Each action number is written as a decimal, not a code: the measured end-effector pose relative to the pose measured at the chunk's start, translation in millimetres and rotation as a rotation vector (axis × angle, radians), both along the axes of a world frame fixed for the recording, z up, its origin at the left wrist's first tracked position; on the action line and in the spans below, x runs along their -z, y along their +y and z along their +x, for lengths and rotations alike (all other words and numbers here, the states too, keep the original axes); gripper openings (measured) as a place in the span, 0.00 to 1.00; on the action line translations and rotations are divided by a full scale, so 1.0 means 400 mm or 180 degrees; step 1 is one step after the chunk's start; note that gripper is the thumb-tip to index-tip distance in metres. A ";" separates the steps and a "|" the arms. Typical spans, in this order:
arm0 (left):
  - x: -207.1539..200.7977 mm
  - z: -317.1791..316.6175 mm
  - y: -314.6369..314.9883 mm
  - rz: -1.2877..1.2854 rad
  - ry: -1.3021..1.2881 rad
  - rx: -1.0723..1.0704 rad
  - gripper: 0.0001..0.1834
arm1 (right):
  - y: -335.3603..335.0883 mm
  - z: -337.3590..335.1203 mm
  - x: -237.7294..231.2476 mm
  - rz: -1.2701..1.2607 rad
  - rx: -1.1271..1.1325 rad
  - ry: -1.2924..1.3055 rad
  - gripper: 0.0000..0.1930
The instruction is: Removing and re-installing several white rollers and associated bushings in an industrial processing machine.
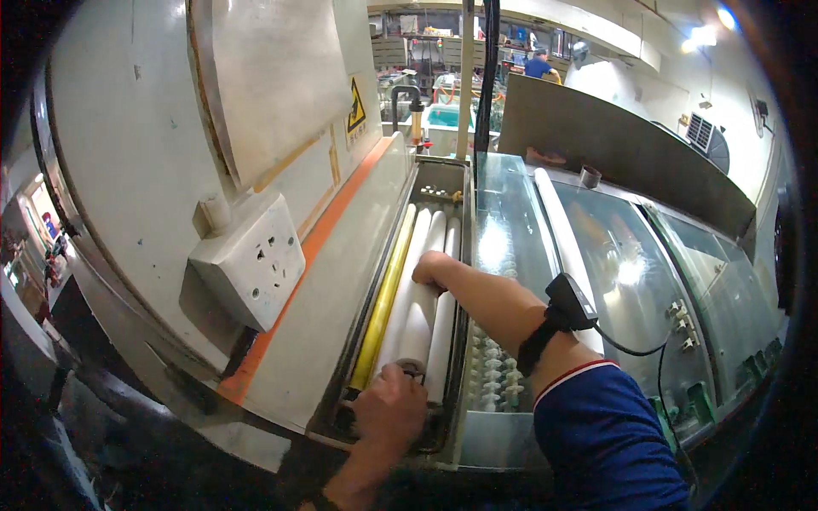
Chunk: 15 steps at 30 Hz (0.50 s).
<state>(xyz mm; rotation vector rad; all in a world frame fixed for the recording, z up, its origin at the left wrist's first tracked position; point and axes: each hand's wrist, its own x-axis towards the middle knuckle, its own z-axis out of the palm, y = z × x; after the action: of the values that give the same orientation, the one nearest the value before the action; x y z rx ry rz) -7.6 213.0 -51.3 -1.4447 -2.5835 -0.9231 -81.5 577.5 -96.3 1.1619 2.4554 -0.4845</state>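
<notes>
A long narrow trough [467,341] holds several white rollers and one yellow roller [385,298] lying lengthwise. My left hand [390,407] is closed at the near end of the middle white roller [417,328], its fingers curled by the dark end core. Farther along the same roller, my right hand [433,267] wraps over it from above; its fingertips are mostly hidden. One white roller [443,341] lies to the right of the held one, and another white roller [404,289] lies between it and the yellow one.
Glass covers [511,221] lie right of the trough, with rows of small wheels [492,375] beneath. A loose white roller [567,247] rests on them. On the left are a socket box [256,264] and a metal panel [273,85]. A person [538,66] stands far back.
</notes>
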 end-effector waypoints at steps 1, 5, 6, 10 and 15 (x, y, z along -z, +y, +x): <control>0.011 0.003 0.003 -0.0016 0.0087 0.0020 0.14 | 0.003 -0.003 -0.012 0.0087 -0.0374 -0.0462 0.06; 0.000 -0.016 0.009 -0.0204 -0.0446 0.0137 0.13 | -0.044 -0.002 -0.028 0.0412 -0.0679 -0.0659 0.13; -0.006 -0.009 0.003 -0.0248 -0.0460 0.0132 0.13 | -0.052 0.000 -0.027 0.0363 -0.0517 -0.0634 0.12; 0.020 -0.013 0.037 0.0148 -0.0291 0.0069 0.13 | 0.003 0.010 -0.016 0.0429 -0.1173 -0.0835 0.07; 0.047 -0.015 0.056 0.0064 -0.0283 0.0089 0.13 | -0.056 0.034 -0.063 0.0914 -0.0970 -0.0124 0.11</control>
<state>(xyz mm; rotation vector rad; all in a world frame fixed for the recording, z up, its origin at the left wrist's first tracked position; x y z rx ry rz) -13.7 235.5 -70.0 -1.4714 -2.6139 -1.0367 -67.9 554.9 -71.2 0.8599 2.6648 -0.0207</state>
